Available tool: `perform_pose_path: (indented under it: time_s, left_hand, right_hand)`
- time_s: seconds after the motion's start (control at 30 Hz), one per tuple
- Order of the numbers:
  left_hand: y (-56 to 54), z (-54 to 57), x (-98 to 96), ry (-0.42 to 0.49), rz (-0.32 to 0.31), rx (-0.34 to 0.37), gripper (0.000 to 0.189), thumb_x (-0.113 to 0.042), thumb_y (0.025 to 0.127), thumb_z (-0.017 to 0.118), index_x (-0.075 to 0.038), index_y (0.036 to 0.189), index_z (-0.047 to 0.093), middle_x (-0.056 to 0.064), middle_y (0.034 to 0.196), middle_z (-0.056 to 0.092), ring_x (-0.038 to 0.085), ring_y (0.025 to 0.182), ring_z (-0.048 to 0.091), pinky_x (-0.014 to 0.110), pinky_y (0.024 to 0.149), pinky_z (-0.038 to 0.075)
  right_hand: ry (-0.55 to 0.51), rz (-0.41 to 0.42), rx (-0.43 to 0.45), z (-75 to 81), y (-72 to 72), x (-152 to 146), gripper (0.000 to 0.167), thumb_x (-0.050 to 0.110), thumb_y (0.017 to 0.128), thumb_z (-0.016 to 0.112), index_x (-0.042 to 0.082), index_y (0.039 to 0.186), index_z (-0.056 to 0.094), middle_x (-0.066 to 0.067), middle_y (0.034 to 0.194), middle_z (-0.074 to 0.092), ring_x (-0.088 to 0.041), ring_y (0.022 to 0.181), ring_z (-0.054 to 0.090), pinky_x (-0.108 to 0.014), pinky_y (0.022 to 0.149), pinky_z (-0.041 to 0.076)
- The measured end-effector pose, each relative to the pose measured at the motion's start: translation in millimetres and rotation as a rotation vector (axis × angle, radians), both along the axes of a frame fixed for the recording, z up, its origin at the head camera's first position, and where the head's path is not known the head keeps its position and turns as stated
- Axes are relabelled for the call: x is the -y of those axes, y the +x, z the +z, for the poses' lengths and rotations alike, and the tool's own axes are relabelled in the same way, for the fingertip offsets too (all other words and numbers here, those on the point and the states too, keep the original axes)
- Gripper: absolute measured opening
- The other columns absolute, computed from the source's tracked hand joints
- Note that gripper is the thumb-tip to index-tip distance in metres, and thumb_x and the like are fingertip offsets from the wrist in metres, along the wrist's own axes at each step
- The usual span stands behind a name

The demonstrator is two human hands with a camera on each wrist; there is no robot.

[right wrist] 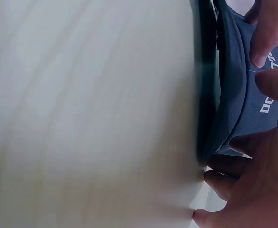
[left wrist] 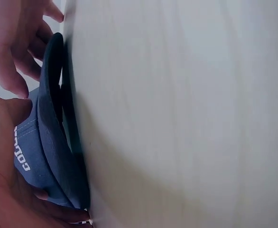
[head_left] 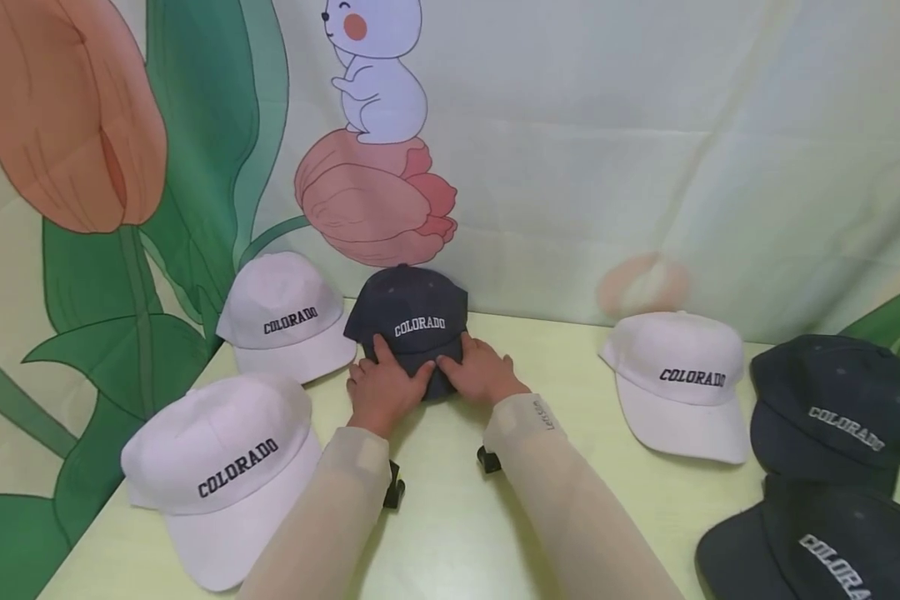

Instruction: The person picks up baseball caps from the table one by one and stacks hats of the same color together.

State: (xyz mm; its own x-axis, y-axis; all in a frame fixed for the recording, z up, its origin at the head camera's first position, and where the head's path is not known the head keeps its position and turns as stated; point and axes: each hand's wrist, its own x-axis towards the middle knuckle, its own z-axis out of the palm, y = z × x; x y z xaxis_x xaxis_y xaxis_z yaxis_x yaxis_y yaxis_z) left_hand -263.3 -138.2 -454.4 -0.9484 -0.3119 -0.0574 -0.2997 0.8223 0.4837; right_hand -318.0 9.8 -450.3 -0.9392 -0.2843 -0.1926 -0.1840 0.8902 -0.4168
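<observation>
A dark navy baseball cap (head_left: pixel 412 296) with white COLORADO lettering stands at the back of the table, brim toward me. My left hand (head_left: pixel 387 385) holds its left side, thumb on the front by the brim and index finger up on the crown. On the other side my right hand (head_left: pixel 487 371) holds it the same way, the thumbs pointing at each other. The right wrist view shows the brim (right wrist: pixel 231 80) curving down to the table, with some right fingertips (right wrist: pixel 215 183) low beside it. Part of the cap's sides is hidden behind the hands.
Left of the navy cap stand a white cap (head_left: pixel 288 308) close beside it and a nearer white cap (head_left: pixel 225 450). To the right are another white cap (head_left: pixel 678 383) and two navy caps (head_left: pixel 832 400), the front one cut off. A printed cloth (head_left: pixel 540 167) hangs behind the table (head_left: pixel 435 517).
</observation>
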Motion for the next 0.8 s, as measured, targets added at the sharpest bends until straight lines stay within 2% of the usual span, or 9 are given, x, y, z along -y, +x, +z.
perform_pose_path:
  time_s: [0.2, 0.33, 0.47, 0.57, 0.73, 0.8]
  left_hand:
    - [1.0, 1.4, 1.3, 0.036, 0.003, -0.03, 0.102, -0.06, 0.085, 0.057, 0.004, 0.152, 0.014, 0.039, 0.136, 0.041, 0.053, 0.133, 0.032, 0.061, 0.106, 0.03]
    - [1.3, 0.5, 2.2, 0.053, 0.009, -0.042, 0.101, -0.059, 0.084, 0.059, 0.004, 0.151, 0.016, 0.038, 0.136, 0.042, 0.052, 0.132, 0.033, 0.062, 0.105, 0.03]
    - [0.8, -0.3, 1.6, 0.076, 0.016, -0.052, 0.101, -0.059, 0.084, 0.06, 0.003, 0.151, 0.017, 0.038, 0.136, 0.041, 0.051, 0.132, 0.033, 0.062, 0.105, 0.029]
    - [0.6, 0.0, 0.9, 0.091, 0.021, -0.051, 0.101, -0.057, 0.084, 0.061, 0.003, 0.151, 0.016, 0.038, 0.137, 0.041, 0.051, 0.133, 0.032, 0.062, 0.106, 0.028]
    - [-0.2, 0.1, 0.1, 0.129, 0.04, -0.056, 0.1, -0.053, 0.085, 0.062, 0.005, 0.151, 0.015, 0.038, 0.139, 0.038, 0.049, 0.134, 0.031, 0.06, 0.109, 0.026]
    - [-0.8, -0.4, 0.2, 0.149, 0.042, -0.068, 0.1, -0.052, 0.085, 0.062, 0.009, 0.15, 0.015, 0.037, 0.14, 0.036, 0.048, 0.134, 0.031, 0.057, 0.111, 0.026]
  right_hand:
    - [-0.051, -0.013, 0.0, 0.5, -1.7, 0, 0.076, 0.054, 0.097, 0.035, 0.005, 0.153, 0.023, -0.014, 0.153, 0.038, -0.027, 0.144, 0.033, -0.063, 0.114, 0.018]
    - [-0.108, -0.017, 0.0, 2.5, -2.1, 1, 0.074, 0.053, 0.097, 0.037, 0.005, 0.152, 0.028, -0.015, 0.15, 0.042, -0.03, 0.141, 0.038, -0.063, 0.112, 0.022]
    - [-0.199, -0.034, 0.012, 6.0, -3.0, -1, 0.071, 0.053, 0.096, 0.038, 0.005, 0.149, 0.034, -0.017, 0.146, 0.047, -0.033, 0.136, 0.043, -0.058, 0.111, 0.029]
    - [-0.271, -0.041, 0.044, 8.6, -4.3, -4, 0.074, 0.054, 0.096, 0.04, 0.004, 0.15, 0.031, -0.018, 0.148, 0.044, -0.033, 0.138, 0.042, -0.051, 0.113, 0.032]
    - [-0.395, -0.104, 0.112, 9.0, -9.1, -11, 0.083, 0.053, 0.091, 0.052, 0.003, 0.152, 0.025, -0.018, 0.153, 0.036, -0.031, 0.143, 0.035, -0.045, 0.116, 0.03]
    - [-0.426, -0.128, 0.105, 7.9, -10.2, -12, 0.084, 0.049, 0.088, 0.059, 0.002, 0.151, 0.029, -0.018, 0.151, 0.04, -0.031, 0.14, 0.039, -0.044, 0.114, 0.032]
